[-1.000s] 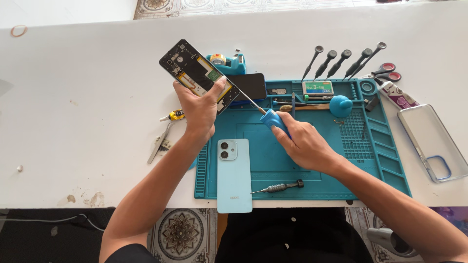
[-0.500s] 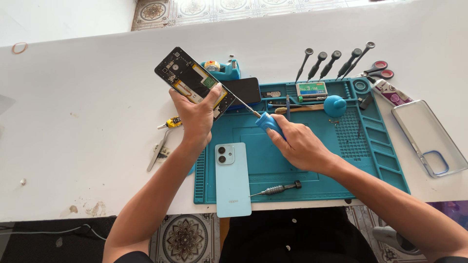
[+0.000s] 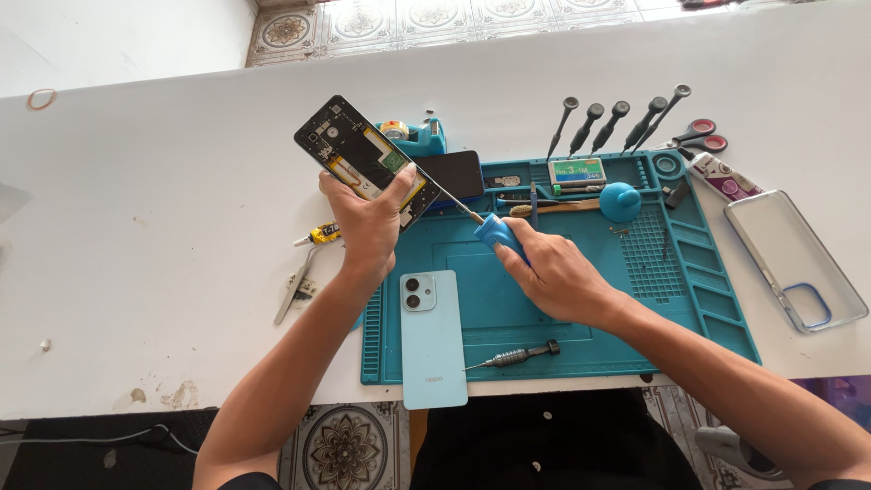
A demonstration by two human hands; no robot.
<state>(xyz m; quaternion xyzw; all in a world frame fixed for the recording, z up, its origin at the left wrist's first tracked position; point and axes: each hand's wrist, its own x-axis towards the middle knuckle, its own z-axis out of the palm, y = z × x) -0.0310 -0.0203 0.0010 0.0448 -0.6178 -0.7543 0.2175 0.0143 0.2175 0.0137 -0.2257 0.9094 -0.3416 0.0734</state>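
Note:
My left hand (image 3: pixel 367 227) holds an opened phone (image 3: pixel 358 156) tilted up above the white table, its inner boards and battery facing me. My right hand (image 3: pixel 553 272) grips a blue-handled screwdriver (image 3: pixel 497 230); its thin shaft reaches left and its tip touches the phone's lower right part. The phone's light blue back cover (image 3: pixel 432 336) lies flat on the teal work mat (image 3: pixel 590 318) just under my left wrist.
A second screwdriver (image 3: pixel 517 356) lies on the mat's front. Several screwdrivers (image 3: pixel 617 122), scissors (image 3: pixel 699 138) and a clear phone case (image 3: pixel 794 259) sit to the right. Tweezers (image 3: pixel 295 286) lie left of the mat, with a tape dispenser (image 3: pixel 413 134) and a dark phone (image 3: pixel 454 172) behind.
The view has shifted slightly. Both hands keep their hold; the screwdriver tip stays on the phone's lower part.

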